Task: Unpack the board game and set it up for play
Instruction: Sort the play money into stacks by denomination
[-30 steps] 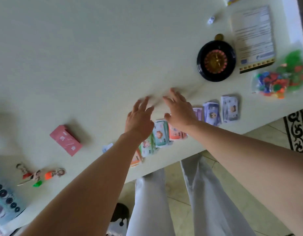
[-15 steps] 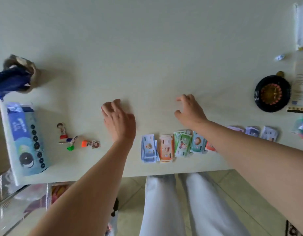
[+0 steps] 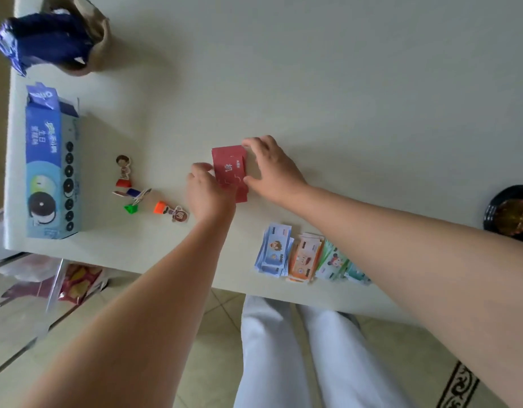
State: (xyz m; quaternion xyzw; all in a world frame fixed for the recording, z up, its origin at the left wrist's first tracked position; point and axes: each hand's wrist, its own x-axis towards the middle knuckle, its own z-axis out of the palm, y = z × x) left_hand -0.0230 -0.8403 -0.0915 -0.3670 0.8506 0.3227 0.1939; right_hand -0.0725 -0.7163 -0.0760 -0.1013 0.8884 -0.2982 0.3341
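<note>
**Red stack of game cards gripped from both sides**

It's mid-frame on the pale worktop. Left hand has fingers curled round its lower-left edge; right hand pinches the right side. Colourful paper play-money piles sit lower centre.
</note>
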